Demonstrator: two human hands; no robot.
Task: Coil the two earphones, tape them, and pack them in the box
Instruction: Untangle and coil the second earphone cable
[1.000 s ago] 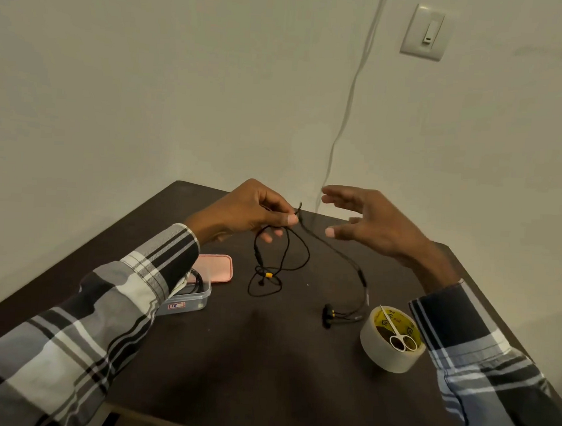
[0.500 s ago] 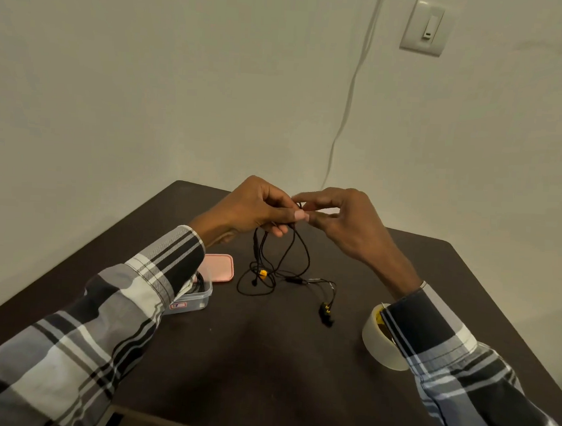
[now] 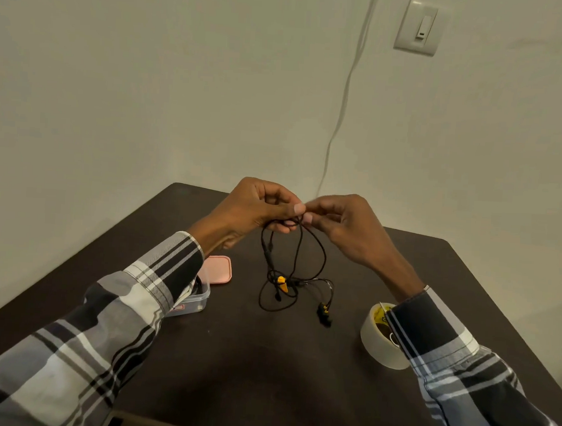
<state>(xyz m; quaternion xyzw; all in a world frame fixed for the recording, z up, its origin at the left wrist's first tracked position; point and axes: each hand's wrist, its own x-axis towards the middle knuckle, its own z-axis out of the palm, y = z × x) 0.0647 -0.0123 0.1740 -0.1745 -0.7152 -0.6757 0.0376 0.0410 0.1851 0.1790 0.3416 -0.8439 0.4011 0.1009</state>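
Together, left hand (image 3: 254, 208) and right hand (image 3: 347, 229) fingers (image 3: 297, 209) pinching earphone cable (image 3: 299, 246)

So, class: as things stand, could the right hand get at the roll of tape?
Probably yes, though not at once. The tape roll lies open on the table just under the right sleeve, nothing blocking it, but the right hand pinches the earphone cable and must first let go.

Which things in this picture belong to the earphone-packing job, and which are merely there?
Belong to the job:
black earphone cable, held up by left hand and right hand
tape roll
clear box
pink lid

Merely there:
wall switch
white wall cable
dark table
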